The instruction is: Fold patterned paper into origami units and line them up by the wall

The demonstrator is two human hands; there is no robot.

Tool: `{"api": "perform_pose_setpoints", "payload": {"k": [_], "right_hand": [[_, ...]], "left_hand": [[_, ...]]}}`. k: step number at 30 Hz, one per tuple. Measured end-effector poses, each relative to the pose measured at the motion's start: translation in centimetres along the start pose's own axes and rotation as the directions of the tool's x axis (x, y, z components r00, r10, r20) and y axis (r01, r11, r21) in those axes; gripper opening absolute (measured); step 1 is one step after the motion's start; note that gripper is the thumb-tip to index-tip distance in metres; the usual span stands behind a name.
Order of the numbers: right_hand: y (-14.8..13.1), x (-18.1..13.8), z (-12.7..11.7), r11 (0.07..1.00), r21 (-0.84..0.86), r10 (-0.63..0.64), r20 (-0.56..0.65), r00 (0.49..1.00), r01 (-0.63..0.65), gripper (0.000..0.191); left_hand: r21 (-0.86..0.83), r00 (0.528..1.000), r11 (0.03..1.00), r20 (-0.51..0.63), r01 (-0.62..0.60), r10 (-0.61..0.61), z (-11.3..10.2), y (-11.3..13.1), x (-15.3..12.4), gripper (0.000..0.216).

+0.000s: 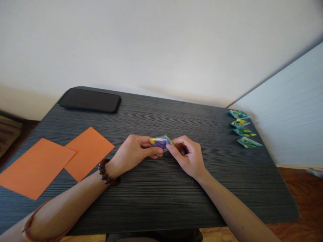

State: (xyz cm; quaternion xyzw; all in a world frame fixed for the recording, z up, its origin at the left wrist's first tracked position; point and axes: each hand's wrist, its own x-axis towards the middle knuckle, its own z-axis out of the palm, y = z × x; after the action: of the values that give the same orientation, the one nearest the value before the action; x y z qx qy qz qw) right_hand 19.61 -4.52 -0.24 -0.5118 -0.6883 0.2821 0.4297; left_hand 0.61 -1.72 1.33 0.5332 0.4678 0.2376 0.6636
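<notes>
A small folded paper (161, 142), patterned in purple, yellow and green, is pinched between my two hands over the middle of the table. My left hand (136, 150) is closed on its left side, thumb along the lower edge and fingers behind. On the right side, my right hand (188, 155) grips it with the thumb pressed on its front corner. The fingertips behind the paper are partly hidden. A dark bead bracelet circles my left wrist.
Two overlapping orange paper sheets (37, 168) lie at the table's left. A black phone (90, 100) rests at the back left. Several folded green and yellow paper pieces (248, 142) stand in a row near the right edge of the dark table (161, 191). A wall rises behind.
</notes>
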Motion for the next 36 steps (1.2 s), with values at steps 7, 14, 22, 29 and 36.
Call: {"api": "perform_pose_setpoints", "payload": {"k": [7,14,22,29,36], "right_hand": [[0.13,0.05,0.0,1.0,0.0,-0.012,0.013,1.0,0.012,0.012],[0.16,0.04,-0.02,0.998,0.056,0.036,0.078,0.996,-0.04,0.012],[0.33,-0.03,0.01,0.997,0.063,0.047,0.068,0.997,-0.052,0.014],[0.28,0.0,0.11,0.995,-0.023,-0.096,0.006,0.995,0.096,0.014],[0.04,-0.02,0.11,0.96,-0.106,-0.267,-0.059,0.962,0.26,0.011]], "left_hand": [[0.045,0.999,0.998,0.004,-0.036,0.036,0.08,0.01,-0.01,0.031],[0.002,0.994,0.995,-0.048,-0.099,0.099,0.09,0.06,0.14,0.033],[0.019,1.0,1.0,0.016,-0.013,0.013,0.12,0.27,-0.14,0.03],[0.115,1.0,0.993,-0.012,-0.02,0.022,0.42,0.3,-0.23,0.018],[0.352,0.987,0.929,-0.063,-0.116,0.148,0.52,-0.28,-0.51,0.019]]}}
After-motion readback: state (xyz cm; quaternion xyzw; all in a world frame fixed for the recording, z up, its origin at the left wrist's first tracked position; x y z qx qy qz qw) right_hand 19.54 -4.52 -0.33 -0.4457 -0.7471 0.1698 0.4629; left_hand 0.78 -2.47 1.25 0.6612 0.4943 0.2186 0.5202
